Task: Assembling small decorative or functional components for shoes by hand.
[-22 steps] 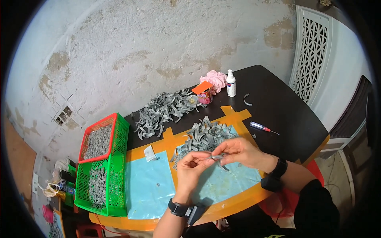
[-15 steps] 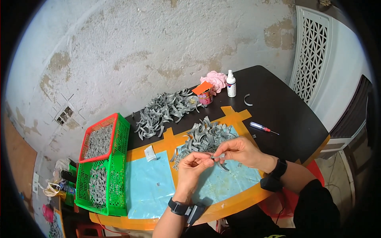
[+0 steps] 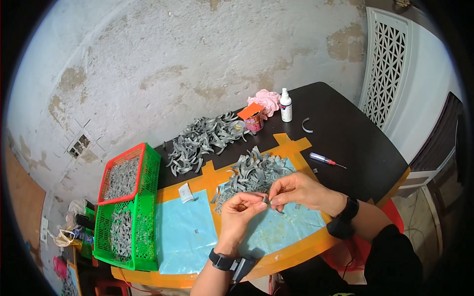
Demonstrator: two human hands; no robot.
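Note:
Between my hands is a small grey piece [image 3: 266,201], pinched at the fingertips and mostly covered by them. My left hand [image 3: 240,211] grips it from the left with thumb and index finger. From the right, the thumb and fingers of my right hand [image 3: 297,191] close on the same piece. Both hands are over a blue plastic sheet [image 3: 276,232] taped to the table. Just beyond them lies a heap of curved grey strips [image 3: 252,170], with smaller grey bits along its left side.
A larger heap of grey strips [image 3: 205,140] lies by the wall. At left, a red basket [image 3: 144,170] sits on a green basket [image 3: 148,232]; both contain grey pieces. A screwdriver [image 3: 323,159], white spray bottle [image 3: 286,106], tin [image 3: 254,122] and pink cloth [image 3: 266,102] stand or lie farther right.
My right fingers have shifted slightly down and closer around the grey piece, changing its angle. My left hand stays nearly in place.

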